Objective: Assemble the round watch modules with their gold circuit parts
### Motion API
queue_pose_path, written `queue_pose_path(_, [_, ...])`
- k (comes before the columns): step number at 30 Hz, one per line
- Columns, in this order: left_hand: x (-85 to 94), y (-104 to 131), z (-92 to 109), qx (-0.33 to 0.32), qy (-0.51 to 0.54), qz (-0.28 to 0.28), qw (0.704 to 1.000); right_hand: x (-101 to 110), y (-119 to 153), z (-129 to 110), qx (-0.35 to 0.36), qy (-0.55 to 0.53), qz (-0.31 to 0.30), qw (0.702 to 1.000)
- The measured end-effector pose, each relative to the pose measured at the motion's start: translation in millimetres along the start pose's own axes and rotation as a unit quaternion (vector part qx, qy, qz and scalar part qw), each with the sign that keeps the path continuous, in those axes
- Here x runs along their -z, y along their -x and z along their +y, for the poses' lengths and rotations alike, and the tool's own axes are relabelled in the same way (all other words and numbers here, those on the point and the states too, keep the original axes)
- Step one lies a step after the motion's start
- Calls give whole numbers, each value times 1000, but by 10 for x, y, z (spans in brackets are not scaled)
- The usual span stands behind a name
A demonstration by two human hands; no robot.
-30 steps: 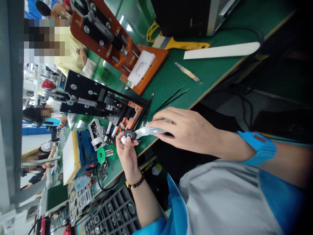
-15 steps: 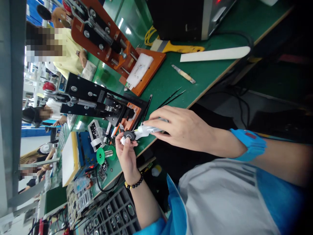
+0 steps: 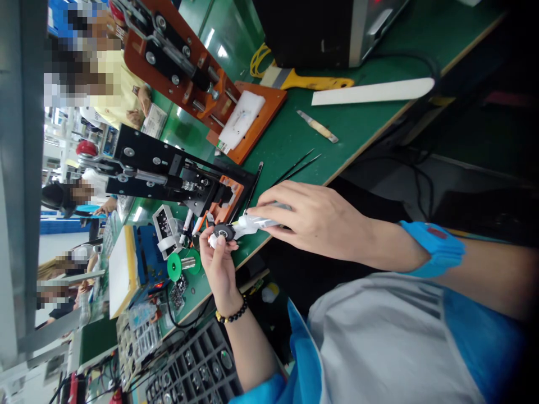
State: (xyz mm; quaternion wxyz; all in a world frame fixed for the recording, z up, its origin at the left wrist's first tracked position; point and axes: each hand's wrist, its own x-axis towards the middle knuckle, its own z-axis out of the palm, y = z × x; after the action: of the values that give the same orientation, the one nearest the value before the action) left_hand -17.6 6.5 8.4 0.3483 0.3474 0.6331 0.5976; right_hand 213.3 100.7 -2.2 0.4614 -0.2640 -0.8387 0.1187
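Between the fingertips of my left hand [image 3: 219, 261] is a small round black part [image 3: 224, 231] with a ring-shaped centre and a white piece at its side. My right hand [image 3: 314, 221] wraps around a translucent squeeze bottle [image 3: 252, 223], its narrow tip held against or right beside the black part. Whether anything comes out of the tip cannot be made out. Both hands are held over the edge of the green bench, near a black lever press [image 3: 168, 174] with an orange base.
Black tweezers [image 3: 297, 167], a knife [image 3: 316, 126], a white strip [image 3: 373, 92] and a yellow-handled brush [image 3: 314, 82] lie on the bench. An orange press [image 3: 181, 67] stands beyond. Nearby are a green spool [image 3: 174, 266] and a compartment tray [image 3: 197, 367]. Other people sit across.
Both hands keep nearly the same pose, with the bottle tip still at the black part. The view has shifted slightly. Across the bench, a person in yellow has moved their hands a little.
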Motion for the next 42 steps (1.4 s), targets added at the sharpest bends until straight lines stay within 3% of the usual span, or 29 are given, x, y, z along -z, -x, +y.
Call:
queue_pose_path(17, [-17,6,7,-4,-4,0,1000,22,-15,-1,8,11,-13,1000])
queue_pose_path(32, [-30,17,5,14,44,12,999,89,-240,47,67,32,-59,995])
queue_pose_path(38, [-42,9,18,31,69,30,997,77,-207,27,43,17,-61,997])
queue_pose_path(42, [-14,21,27,46,82,59,994,156,-154,134,-24,-50,-43,998])
